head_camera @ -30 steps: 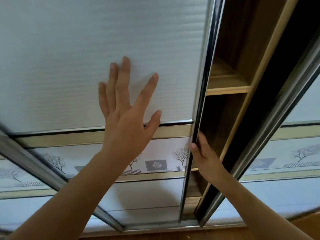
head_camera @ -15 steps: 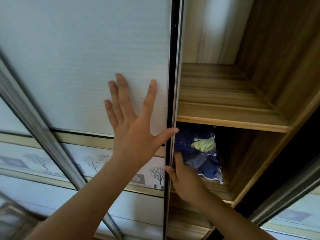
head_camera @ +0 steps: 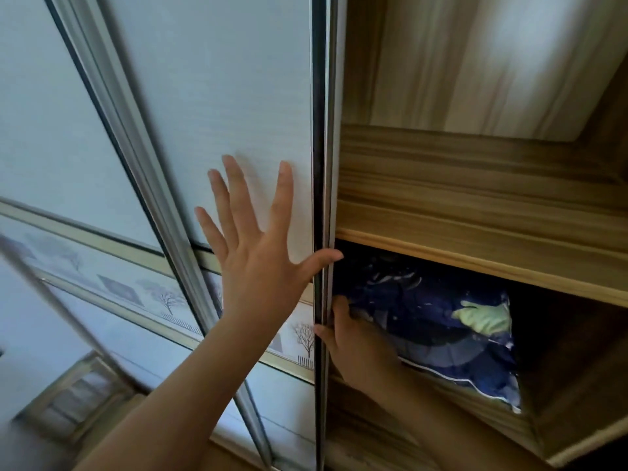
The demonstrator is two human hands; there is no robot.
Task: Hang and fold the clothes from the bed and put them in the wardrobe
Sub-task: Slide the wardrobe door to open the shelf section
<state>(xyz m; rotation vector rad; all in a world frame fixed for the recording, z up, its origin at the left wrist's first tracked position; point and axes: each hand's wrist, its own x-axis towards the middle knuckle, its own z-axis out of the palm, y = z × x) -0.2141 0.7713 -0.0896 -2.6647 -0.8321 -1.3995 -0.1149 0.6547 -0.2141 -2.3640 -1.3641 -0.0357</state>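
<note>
The wardrobe stands open on the right, showing wooden shelves. Its white sliding door fills the left half. My left hand lies flat on the door panel, fingers spread, thumb hooked at the door's metal edge. My right hand grips that same edge lower down, fingers curled round it. On the lower shelf lies a dark blue patterned bundle with a pale green patch, just behind my right hand.
A second sliding door with a tree-print band sits further left behind a slanted metal frame. The upper shelf compartment holds nothing visible. A wooden piece of furniture shows blurred at bottom left.
The sliding door has moved left under both hands, widening the opening. The shelves and the blue bundle have come into view.
</note>
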